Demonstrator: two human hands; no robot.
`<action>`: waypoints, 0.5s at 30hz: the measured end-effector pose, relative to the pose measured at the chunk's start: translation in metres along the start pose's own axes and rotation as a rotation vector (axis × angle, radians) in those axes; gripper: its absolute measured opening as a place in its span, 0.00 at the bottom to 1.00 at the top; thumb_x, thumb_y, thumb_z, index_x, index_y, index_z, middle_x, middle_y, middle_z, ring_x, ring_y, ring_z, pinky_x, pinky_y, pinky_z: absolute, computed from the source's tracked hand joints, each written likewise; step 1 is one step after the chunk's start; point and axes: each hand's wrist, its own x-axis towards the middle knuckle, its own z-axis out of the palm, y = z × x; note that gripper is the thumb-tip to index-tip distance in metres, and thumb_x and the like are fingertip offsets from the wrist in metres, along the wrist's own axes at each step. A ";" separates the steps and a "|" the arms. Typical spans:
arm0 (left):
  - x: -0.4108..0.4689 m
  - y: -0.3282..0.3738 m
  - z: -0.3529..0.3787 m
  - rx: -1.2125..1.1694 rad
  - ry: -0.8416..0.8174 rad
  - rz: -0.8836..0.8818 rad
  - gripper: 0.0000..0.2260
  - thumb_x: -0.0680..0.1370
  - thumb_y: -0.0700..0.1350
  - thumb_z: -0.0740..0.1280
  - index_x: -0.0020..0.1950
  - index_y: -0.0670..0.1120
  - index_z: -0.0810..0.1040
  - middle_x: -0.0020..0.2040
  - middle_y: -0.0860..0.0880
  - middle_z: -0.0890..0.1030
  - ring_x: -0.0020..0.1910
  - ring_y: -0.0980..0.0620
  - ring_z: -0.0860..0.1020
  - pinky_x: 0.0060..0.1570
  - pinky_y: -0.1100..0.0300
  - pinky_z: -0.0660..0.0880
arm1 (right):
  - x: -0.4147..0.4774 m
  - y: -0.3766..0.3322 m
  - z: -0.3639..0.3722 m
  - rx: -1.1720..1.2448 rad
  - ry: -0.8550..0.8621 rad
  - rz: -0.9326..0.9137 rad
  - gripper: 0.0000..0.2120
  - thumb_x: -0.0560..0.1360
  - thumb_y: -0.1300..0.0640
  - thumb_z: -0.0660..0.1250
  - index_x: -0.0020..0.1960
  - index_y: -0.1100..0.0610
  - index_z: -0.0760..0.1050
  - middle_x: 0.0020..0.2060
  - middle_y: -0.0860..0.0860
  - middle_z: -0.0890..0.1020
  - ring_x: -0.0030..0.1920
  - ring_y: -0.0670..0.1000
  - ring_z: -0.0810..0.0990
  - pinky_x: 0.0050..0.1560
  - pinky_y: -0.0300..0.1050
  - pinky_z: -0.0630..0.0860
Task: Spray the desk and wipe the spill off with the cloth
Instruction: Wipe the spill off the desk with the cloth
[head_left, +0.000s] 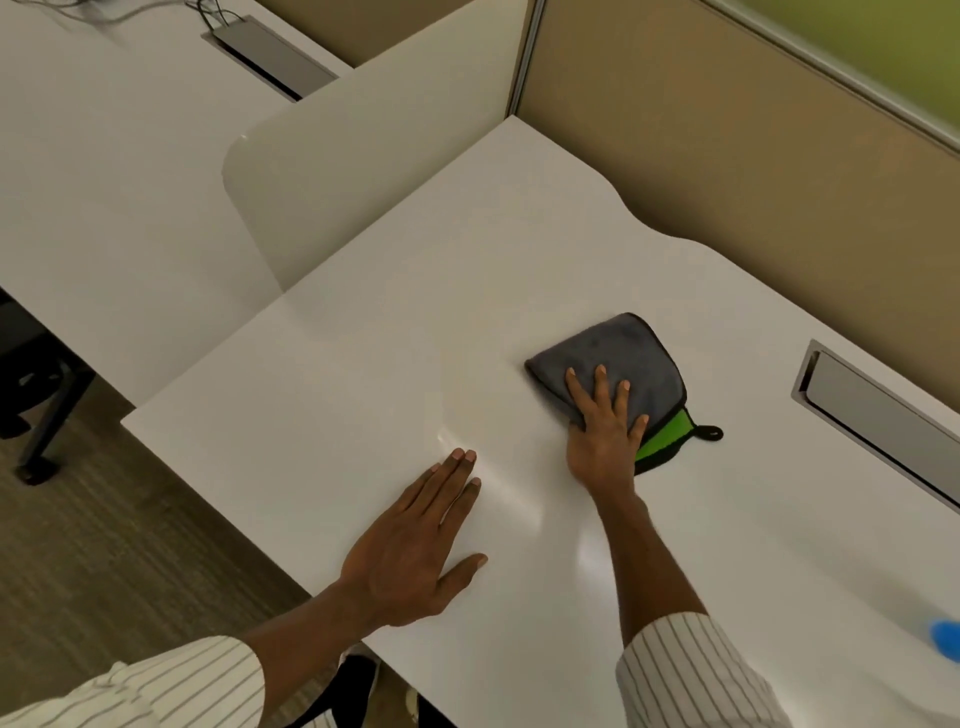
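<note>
Head view: you're pressing the folded grey cloth flat under your right hand, at two o'clock from your left hand, lying spread and empty on the bench. It's looking soft and limp, so palm its middle.

Two hands, left and right, one cloth, two desks, two cable trays.

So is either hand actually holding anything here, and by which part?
Nothing is gripped. The right hand presses flat on the near edge of the folded cloth; the left hand lies flat on the desk.
</note>
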 end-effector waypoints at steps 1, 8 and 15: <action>-0.001 0.000 0.000 -0.007 0.005 -0.001 0.36 0.87 0.64 0.58 0.87 0.40 0.60 0.89 0.42 0.53 0.89 0.45 0.51 0.84 0.49 0.58 | 0.001 0.003 -0.001 -0.002 -0.005 0.000 0.37 0.81 0.62 0.59 0.82 0.37 0.50 0.85 0.46 0.48 0.84 0.58 0.42 0.79 0.74 0.44; -0.001 0.001 -0.001 -0.033 -0.002 -0.009 0.37 0.87 0.65 0.58 0.87 0.41 0.58 0.90 0.43 0.51 0.89 0.46 0.50 0.84 0.50 0.58 | -0.096 -0.005 0.021 0.023 0.065 0.094 0.39 0.81 0.63 0.60 0.83 0.37 0.47 0.85 0.46 0.44 0.84 0.57 0.38 0.78 0.74 0.42; 0.001 0.000 -0.001 -0.022 -0.007 0.001 0.37 0.87 0.64 0.58 0.87 0.41 0.59 0.90 0.42 0.51 0.89 0.45 0.50 0.84 0.50 0.58 | -0.114 0.004 0.028 -0.019 0.136 0.155 0.44 0.77 0.66 0.62 0.83 0.38 0.47 0.85 0.46 0.46 0.84 0.58 0.40 0.78 0.75 0.44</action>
